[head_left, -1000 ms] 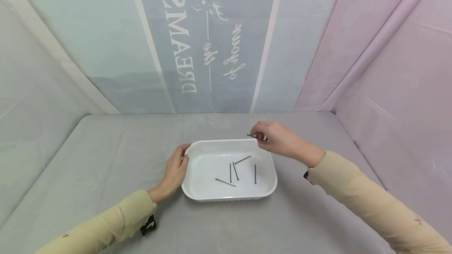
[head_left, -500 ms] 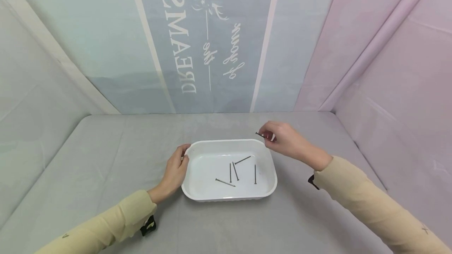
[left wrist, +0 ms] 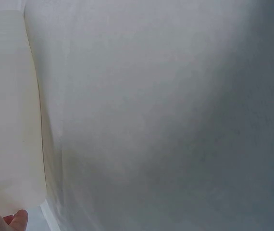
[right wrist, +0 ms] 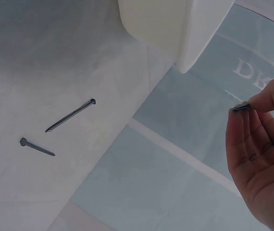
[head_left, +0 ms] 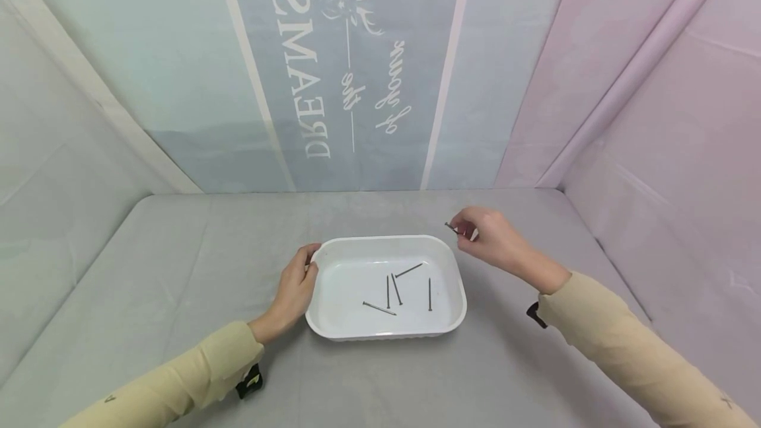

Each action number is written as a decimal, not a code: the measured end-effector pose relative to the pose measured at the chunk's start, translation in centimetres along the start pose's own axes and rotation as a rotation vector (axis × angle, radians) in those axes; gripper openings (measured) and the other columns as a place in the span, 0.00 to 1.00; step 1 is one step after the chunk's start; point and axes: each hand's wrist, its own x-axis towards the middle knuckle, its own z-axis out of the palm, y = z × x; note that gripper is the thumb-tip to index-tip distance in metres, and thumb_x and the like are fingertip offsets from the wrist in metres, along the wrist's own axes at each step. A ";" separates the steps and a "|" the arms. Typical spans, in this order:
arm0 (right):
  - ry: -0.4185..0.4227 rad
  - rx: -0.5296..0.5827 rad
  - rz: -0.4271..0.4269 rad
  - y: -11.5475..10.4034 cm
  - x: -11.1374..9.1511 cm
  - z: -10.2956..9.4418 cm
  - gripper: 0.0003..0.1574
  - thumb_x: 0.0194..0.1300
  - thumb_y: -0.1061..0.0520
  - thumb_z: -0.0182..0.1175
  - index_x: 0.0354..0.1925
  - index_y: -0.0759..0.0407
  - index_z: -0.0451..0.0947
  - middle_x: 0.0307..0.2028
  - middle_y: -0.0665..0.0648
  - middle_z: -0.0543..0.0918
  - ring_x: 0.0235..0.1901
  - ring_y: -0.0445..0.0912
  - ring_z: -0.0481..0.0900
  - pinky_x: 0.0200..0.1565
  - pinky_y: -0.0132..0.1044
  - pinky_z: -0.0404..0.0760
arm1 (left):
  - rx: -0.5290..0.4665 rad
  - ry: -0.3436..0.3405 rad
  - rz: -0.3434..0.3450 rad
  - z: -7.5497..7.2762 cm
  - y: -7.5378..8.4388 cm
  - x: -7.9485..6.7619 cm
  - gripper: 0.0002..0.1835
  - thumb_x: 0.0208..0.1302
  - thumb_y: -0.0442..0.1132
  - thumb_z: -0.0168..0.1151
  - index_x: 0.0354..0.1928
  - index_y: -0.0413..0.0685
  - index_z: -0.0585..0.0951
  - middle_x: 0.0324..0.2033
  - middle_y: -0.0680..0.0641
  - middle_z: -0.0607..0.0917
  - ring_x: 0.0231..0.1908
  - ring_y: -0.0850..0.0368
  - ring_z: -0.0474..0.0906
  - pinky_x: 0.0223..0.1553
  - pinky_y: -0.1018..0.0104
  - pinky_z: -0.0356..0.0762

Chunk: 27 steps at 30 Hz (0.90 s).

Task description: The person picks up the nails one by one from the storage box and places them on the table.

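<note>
A white rectangular tray [head_left: 386, 333] stands on the grey cloth with several dark nails [head_left: 388, 292] lying in it. My left hand [head_left: 292, 289] holds the tray's left end, its thumb at the rim; in the left wrist view only fingertips [left wrist: 18, 220] show beside the tray's wall [left wrist: 9, 120]. Beyond the tray's far right corner, my right hand [head_left: 490, 240] pinches a nail [head_left: 450, 226] between thumb and fingertips. The right wrist view shows that nail [right wrist: 242, 107] too, plus a longer nail [right wrist: 71, 115] and a shorter nail [right wrist: 38, 147] on the cloth, both out of sight in the head view.
Grey cloth [head_left: 380, 388] covers the table. A blue-grey fabric wall [head_left: 357, 170] with mirrored lettering rises behind it, with a pale wall [head_left: 53, 170] at left and a pinkish wall [head_left: 678, 170] at right.
My right hand has moved right with the nail, from over the tray's far right corner to outside it. The left hand and the tray have stayed in place.
</note>
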 end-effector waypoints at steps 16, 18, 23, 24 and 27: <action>0.014 0.020 0.114 1.8 -1.0 -0.2 0.11 0.46 0.69 0.57 0.33 0.66 0.78 0.25 0.54 0.79 0.27 0.44 0.77 0.29 0.37 0.76 | 0.008 0.010 -0.010 0.3 0.1 0.1 0.19 0.67 0.31 0.39 0.59 0.35 0.66 0.49 0.38 0.75 0.47 0.47 0.73 0.46 0.54 0.72; 0.008 0.023 0.133 2.0 -1.1 -0.3 0.11 0.47 0.69 0.57 0.33 0.67 0.78 0.25 0.54 0.79 0.26 0.44 0.76 0.28 0.35 0.75 | 0.010 0.010 -0.011 0.3 0.1 0.1 0.19 0.67 0.31 0.39 0.59 0.35 0.66 0.49 0.38 0.75 0.46 0.48 0.73 0.46 0.55 0.72; -0.010 0.035 0.189 2.6 -1.4 -0.3 0.11 0.47 0.68 0.56 0.33 0.68 0.78 0.24 0.54 0.79 0.25 0.43 0.76 0.26 0.33 0.74 | 0.004 0.014 -0.009 0.4 0.2 0.2 0.19 0.67 0.30 0.40 0.59 0.35 0.66 0.49 0.38 0.75 0.46 0.47 0.73 0.45 0.54 0.72; -0.018 0.036 0.205 2.8 -1.5 -0.3 0.11 0.47 0.68 0.56 0.34 0.68 0.78 0.23 0.54 0.79 0.25 0.43 0.75 0.26 0.33 0.74 | 0.004 0.015 -0.009 0.4 0.3 0.2 0.19 0.67 0.30 0.40 0.59 0.35 0.66 0.49 0.38 0.75 0.46 0.47 0.73 0.45 0.54 0.72; -0.054 0.047 0.263 3.2 -1.7 -0.3 0.12 0.48 0.67 0.57 0.35 0.69 0.77 0.23 0.53 0.79 0.24 0.43 0.74 0.24 0.33 0.73 | 0.003 0.015 -0.011 0.5 0.4 0.2 0.19 0.67 0.30 0.40 0.59 0.35 0.66 0.49 0.38 0.75 0.46 0.47 0.73 0.46 0.54 0.72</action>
